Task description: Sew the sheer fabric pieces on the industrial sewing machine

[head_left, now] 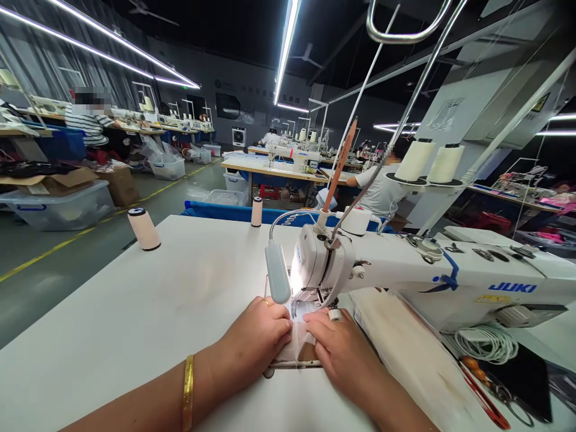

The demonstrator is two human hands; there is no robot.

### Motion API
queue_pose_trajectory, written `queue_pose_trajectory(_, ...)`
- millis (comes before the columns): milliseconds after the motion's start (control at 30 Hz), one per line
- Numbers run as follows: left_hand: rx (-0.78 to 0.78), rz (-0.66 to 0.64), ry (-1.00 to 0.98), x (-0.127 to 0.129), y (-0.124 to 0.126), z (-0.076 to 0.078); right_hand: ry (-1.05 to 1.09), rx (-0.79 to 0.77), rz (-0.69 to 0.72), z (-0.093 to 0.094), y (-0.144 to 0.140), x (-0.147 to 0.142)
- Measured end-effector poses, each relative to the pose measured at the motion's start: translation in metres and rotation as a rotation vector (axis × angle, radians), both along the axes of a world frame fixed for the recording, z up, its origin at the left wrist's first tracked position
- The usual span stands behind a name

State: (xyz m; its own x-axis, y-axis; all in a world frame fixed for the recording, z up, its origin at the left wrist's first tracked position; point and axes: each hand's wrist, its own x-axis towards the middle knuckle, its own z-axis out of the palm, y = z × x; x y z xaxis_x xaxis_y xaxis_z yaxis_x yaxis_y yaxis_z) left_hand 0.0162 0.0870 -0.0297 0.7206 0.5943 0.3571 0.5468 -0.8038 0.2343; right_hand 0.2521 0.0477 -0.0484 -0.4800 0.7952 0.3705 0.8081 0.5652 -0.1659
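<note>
A strip of white sheer fabric [297,342] lies under the needle area of a white JUKI sewing machine [382,258]. My left hand [258,336] is closed at the strip's left edge, thumb and fingers together on the cloth. From the right, my right hand [339,342] rests on the fabric with its fingers stretched out toward the needle. The machine's presser foot is partly hidden behind the lamp and glare. A grey lamp head [278,273] shines down just above my left fingers.
Two thread cones, one [144,229] at the table's left edge and another [256,212] at the back, stand upright. Right of my right hand lie pale folded material [405,342], a coiled white cable [486,344] and red-handled snips [486,396]. Co-workers sit at machines beyond.
</note>
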Motion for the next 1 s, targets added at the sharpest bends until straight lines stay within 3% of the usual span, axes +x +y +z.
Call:
queue_pose_trajectory(133, 0.034, -0.014, -0.039, 0.000, -0.005, -0.001, 0.043, 0.009, 0.021, 0.000, -0.001, 0.003)
queue_pose_trajectory(233, 0.036, -0.091, -0.108, -0.001, -0.017, -0.001, 0.082, 0.052, 0.158, 0.007, -0.006, 0.003)
queue_pose_trajectory(367, 0.005, -0.145, -0.144, -0.002, -0.029, -0.001, 0.102, -0.023, 0.288, 0.015, -0.012, 0.001)
queue_pose_trajectory(800, 0.065, -0.092, -0.107, -0.004, -0.014, -0.013, 0.104, -0.003, 0.170, 0.003, -0.008, 0.000)
queue_pose_trajectory(1000, 0.075, -0.048, -0.032, -0.003, -0.002, -0.011, 0.053, -0.013, 0.092, 0.001, 0.000, -0.004)
